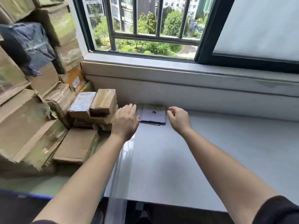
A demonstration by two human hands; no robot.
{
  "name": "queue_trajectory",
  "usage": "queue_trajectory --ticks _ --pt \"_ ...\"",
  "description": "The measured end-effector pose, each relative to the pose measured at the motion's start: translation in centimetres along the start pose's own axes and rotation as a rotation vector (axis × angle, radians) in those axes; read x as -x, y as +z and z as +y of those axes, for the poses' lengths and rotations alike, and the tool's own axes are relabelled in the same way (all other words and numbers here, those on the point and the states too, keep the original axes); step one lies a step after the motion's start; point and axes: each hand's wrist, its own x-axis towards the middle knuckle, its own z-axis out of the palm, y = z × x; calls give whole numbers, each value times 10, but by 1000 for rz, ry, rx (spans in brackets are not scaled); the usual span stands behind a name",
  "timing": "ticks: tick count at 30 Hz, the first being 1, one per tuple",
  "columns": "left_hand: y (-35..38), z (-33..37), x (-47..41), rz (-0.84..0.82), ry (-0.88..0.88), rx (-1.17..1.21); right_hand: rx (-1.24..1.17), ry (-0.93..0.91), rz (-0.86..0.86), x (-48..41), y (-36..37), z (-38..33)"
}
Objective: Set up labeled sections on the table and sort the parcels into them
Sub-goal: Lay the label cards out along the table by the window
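The smooth worktop (178, 159) is a plain pale grey-white. The flat rectangular paper sheet (153, 116) on it is white with one small dark mark at its centre, and the layers beneath show dark edges, possibly black. The small taped cardboard parcels (103, 101) are tan-brown under glossy clear tape — one carries a white label (83, 101) printed in blue and red. The crumpled plastic bag (24, 41) is dark navy. The window frame (205, 38) is black.

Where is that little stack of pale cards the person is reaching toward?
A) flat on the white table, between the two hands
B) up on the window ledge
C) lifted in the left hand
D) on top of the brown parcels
A: the stack of cards lies flat on the white table near the wall, with the left hand and right hand either side of it.
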Motion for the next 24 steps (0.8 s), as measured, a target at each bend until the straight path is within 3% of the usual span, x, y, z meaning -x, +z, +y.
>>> queue_trajectory --ticks 13,18,24 --pt "116 -17 -91 -211 -77 1 7 292 -190 -86 68 76" --pt "149 -18 -111 -332 -207 76 27 331 -229 -111 93 98" --pt "174 -18 -125 -317 -348 96 4 349 -171 -128 106 101"
